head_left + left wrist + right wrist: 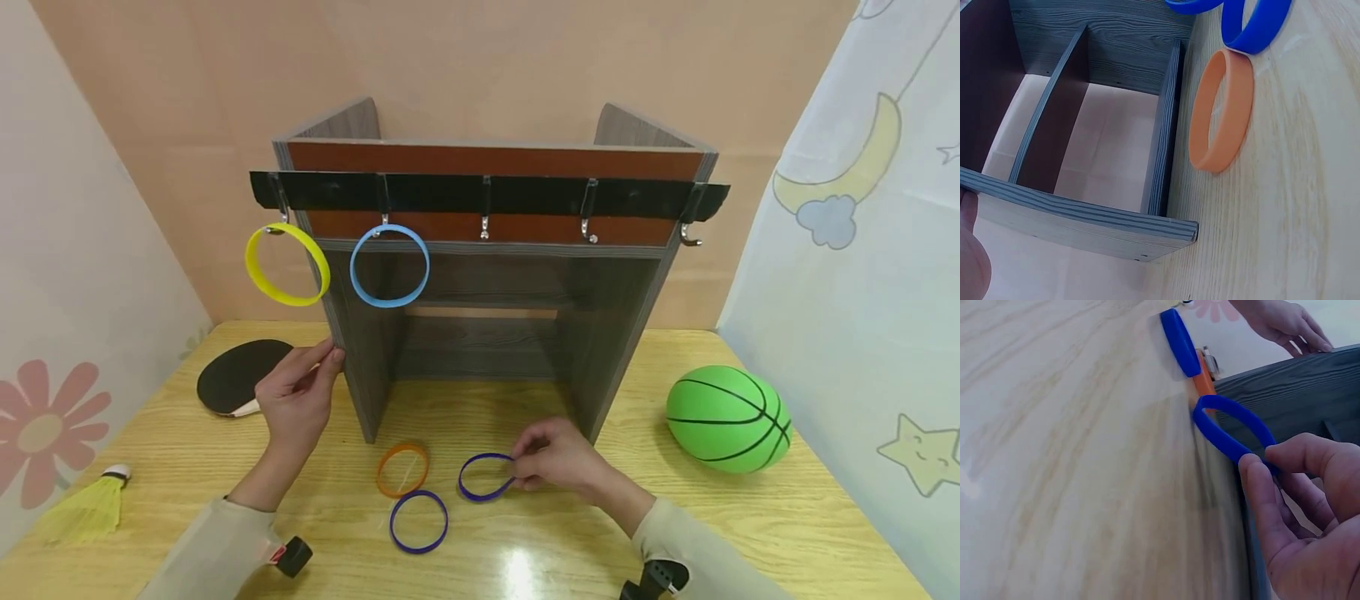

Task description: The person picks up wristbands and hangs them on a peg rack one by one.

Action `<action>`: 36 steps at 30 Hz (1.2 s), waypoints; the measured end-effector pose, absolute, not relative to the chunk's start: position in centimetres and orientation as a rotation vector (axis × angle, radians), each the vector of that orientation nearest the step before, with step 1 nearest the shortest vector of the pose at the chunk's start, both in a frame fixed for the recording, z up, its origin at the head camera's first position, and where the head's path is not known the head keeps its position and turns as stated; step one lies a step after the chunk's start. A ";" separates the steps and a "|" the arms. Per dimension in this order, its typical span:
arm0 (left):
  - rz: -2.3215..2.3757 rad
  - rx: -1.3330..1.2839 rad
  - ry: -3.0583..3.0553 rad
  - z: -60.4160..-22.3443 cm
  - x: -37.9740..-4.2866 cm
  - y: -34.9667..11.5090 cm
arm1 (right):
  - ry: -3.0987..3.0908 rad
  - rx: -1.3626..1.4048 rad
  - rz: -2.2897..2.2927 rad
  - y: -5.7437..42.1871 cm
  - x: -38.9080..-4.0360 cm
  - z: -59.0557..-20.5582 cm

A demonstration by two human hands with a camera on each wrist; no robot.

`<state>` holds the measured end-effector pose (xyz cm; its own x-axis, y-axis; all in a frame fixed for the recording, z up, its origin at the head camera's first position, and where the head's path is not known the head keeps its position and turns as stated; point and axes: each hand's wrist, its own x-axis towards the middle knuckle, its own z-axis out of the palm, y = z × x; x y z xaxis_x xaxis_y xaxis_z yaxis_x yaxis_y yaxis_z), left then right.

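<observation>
Between thumb and fingers, my right hand [558, 458] pinches one side of a dark blue silicone wristband [1222, 442], which is squeezed into a teardrop. My left hand [300, 387] holds the front edge of the left side panel of a grey wooden rack [358, 367]. On the table in front of the rack lie an orange wristband [1241, 112] and a second dark blue wristband [418, 548], close together. A yellow wristband [325, 271] hangs from the leftmost hook of the black hook strip [435, 193], and a light blue one [426, 268] from the hook beside it.
Three hooks farther right hold nothing, among them the middle hook [485, 227]. A green ball [727, 419] sits right of the rack. To the left are a black table tennis paddle [240, 375] and a yellow shuttlecock [93, 507]. Printed cloths stand on both sides.
</observation>
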<state>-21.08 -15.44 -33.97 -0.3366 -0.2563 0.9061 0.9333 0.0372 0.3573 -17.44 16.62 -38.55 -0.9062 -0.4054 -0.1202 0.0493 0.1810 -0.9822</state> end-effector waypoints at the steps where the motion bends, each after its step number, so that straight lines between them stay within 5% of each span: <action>1: -1.501 -0.769 -1.308 -34.0 -21.1 -15.4 | 2.105 -0.337 -1.790 16.8 -17.4 -38.4; 21: -1.405 -0.734 -1.363 -34.6 -21.6 -15.9 | 1.907 -0.410 -2.159 18.5 -18.3 -34.8; 36: -1.422 -0.731 -1.343 -35.8 -22.6 -16.5 | 1.481 -0.737 -2.426 17.6 -18.4 -30.3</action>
